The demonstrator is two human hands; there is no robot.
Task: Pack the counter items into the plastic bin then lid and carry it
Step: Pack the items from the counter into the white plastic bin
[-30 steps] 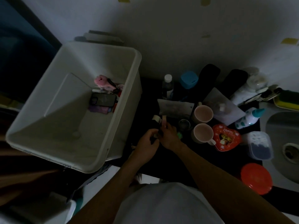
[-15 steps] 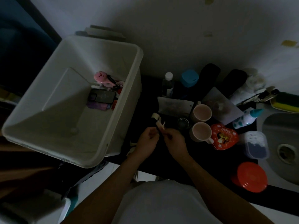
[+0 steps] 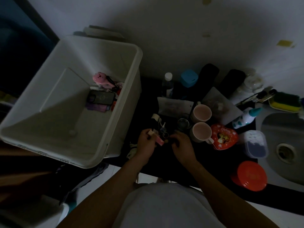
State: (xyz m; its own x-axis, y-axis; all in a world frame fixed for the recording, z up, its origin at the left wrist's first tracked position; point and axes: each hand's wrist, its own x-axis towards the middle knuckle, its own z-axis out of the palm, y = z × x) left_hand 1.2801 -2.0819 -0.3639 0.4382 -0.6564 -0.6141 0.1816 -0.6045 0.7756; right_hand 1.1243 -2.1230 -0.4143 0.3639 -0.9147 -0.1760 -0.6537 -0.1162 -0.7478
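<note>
pink tube (image 3: 158, 139) clamped in left hand (image 3: 145, 143) fingers; right hand (image 3: 181, 144) grip cannot be told. packing step in hand: next, carry tube over the plastic bin (image 3: 139, 66) rim.

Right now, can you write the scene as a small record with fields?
bin: open, no lid on it
in bin: pink brush, phone case
left hand: holds a small pink and white item
right hand: low over small items on counter, grip unclear
on counter: two mugs, heart tin, bottle
</note>
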